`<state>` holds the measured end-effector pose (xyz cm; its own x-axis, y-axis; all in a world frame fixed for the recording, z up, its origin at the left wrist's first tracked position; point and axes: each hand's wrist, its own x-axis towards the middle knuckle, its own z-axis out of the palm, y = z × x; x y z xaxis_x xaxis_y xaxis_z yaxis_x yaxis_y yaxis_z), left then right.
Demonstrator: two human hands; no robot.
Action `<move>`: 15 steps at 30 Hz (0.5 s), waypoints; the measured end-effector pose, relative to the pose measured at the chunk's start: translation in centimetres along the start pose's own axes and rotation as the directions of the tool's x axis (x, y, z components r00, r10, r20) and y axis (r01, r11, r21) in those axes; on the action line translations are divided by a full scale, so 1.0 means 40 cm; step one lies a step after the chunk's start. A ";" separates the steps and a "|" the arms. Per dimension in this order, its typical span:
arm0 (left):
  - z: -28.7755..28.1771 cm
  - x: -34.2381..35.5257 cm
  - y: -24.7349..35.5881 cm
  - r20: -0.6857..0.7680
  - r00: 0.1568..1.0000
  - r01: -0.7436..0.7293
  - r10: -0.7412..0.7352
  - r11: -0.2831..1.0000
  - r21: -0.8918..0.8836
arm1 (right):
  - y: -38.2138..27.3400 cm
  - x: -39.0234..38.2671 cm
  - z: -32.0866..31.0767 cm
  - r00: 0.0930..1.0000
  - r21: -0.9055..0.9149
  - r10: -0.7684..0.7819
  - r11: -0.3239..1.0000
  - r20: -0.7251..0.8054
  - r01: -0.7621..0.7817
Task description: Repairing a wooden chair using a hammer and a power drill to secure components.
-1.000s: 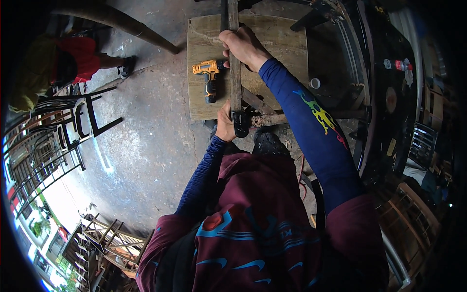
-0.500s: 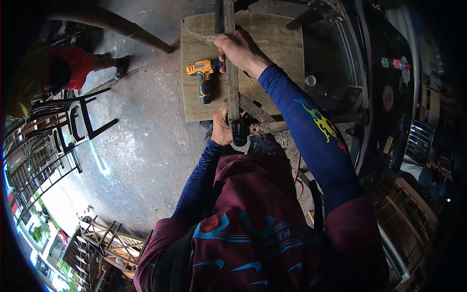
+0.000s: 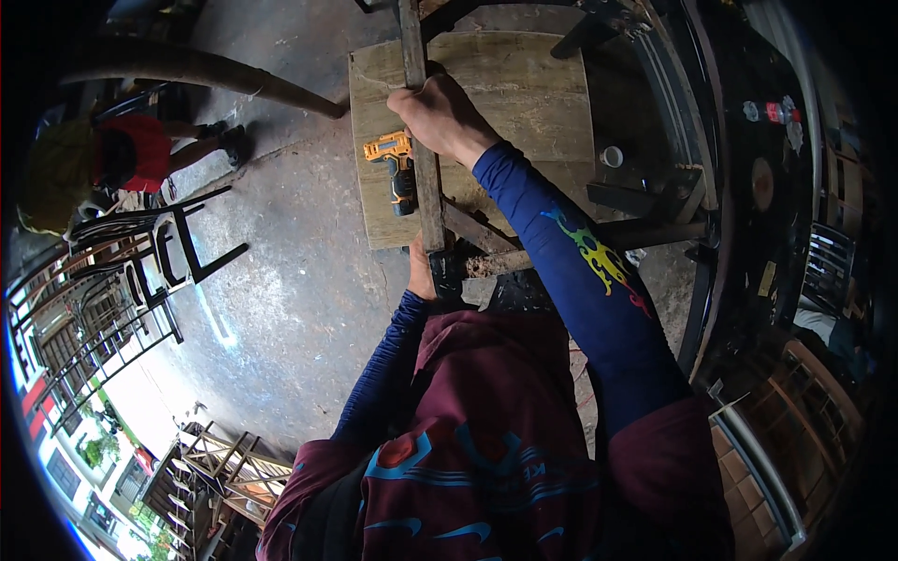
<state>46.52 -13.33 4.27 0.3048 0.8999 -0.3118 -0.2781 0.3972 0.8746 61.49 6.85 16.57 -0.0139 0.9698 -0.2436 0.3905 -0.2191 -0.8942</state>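
Showing at far left: person in red (image 3: pixel 136 154). Orange-and-black drill (image 3: pixel 399 178) lies on the worktop (image 3: pixel 533 89), just left of the wooden bar (image 3: pixel 429 201). Left hand (image 3: pixel 421 273) is against the bar's near end; fingers mostly hidden, closure cannot be told. Bar crosses above the worktop. Right hand (image 3: pixel 443 120): fingers wrapped around bar, farther up. White cup (image 3: pixel 612 156) right of worktop.

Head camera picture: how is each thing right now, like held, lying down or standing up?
Wooden bar: held
Right grip: closed around the wooden bar
Left grip: at the wooden bar's near end, fingers mostly hidden
Drill: lying on its side, tip hidden
Board: flat, under the drill
Cup: seems upright, contents unclear
Bottle: lying on its side
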 end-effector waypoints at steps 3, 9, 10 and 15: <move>-0.038 -0.008 -0.030 0.369 0.781 -0.589 0.504 0.396 0.705 | -0.002 -0.007 -0.019 0.997 -0.019 -0.054 0.998 -0.048 0.054; 0.184 -0.041 0.152 -0.365 0.880 -0.224 0.302 0.944 0.241 | 0.009 0.007 -0.020 0.997 -0.025 -0.001 1.000 -0.071 0.000; 0.193 -0.037 0.189 -0.362 0.881 -0.227 0.305 0.943 0.244 | 0.006 0.013 -0.019 0.998 -0.049 0.026 0.998 -0.051 -0.029; 0.193 -0.080 0.219 -0.153 0.939 -0.131 0.309 0.731 0.669 | 0.011 -0.010 -0.057 1.000 -0.094 -0.019 0.995 -0.005 0.018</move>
<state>50.16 -14.13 15.79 0.0612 0.9949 -0.0797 0.3660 0.0519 0.9292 63.74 6.61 17.13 -0.0169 0.9742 -0.2250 0.4754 -0.1902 -0.8590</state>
